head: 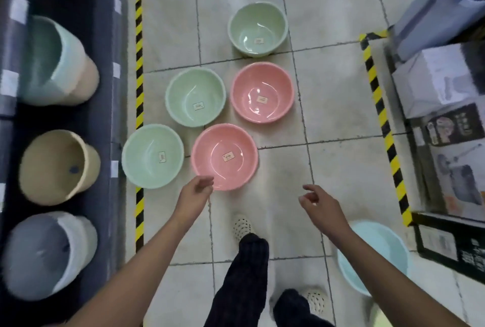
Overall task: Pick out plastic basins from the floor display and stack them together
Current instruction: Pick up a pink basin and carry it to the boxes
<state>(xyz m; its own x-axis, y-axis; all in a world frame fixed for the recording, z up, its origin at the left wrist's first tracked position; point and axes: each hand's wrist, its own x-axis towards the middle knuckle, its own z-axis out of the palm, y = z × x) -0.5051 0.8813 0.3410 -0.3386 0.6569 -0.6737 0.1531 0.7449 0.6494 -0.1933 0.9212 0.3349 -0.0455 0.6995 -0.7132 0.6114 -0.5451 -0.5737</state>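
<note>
lining tiled floor [341,106]: basins [225,156], striped tape [139,45].

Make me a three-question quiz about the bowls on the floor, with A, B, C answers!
1. Which basin is the left hand closest to?
A. the near pink basin
B. the far green basin
C. the light blue basin

2. How many pink basins sit in the floor display?
A. one
B. two
C. four

3. What are the hands holding?
A. a green basin each
B. one pink basin together
C. nothing

Answers:
1 A: the fingers are at the rim of the near pink basin.
2 B: there is that one and the far pink basin, with three green ones around them.
3 C: the left hand and the right hand are both open with nothing in either grip.
</note>
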